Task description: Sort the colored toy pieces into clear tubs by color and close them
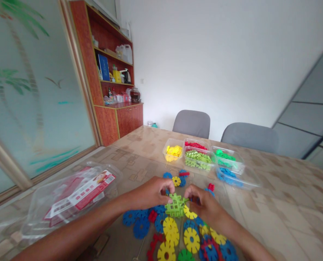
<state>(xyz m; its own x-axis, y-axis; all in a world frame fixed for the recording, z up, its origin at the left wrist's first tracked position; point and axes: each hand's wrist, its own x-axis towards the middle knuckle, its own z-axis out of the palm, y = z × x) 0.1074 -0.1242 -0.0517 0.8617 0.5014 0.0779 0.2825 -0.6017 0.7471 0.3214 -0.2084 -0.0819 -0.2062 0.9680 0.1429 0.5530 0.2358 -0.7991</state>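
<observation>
While our left hand [154,193] and right hand [206,202] have their fingers clamped on opposite edges of the green lattice [175,207], lower centre of the frame, we judge that uneven pressure could twist it free onto the discs [191,240] below. Patterned bench [281,206]; cabinet [128,117] upper left, grey chair [191,124] beyond.

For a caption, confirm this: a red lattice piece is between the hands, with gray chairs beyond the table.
Not red: the head view shows a light green lattice piece between the left hand and right hand, with gray chairs beyond the table.
</observation>
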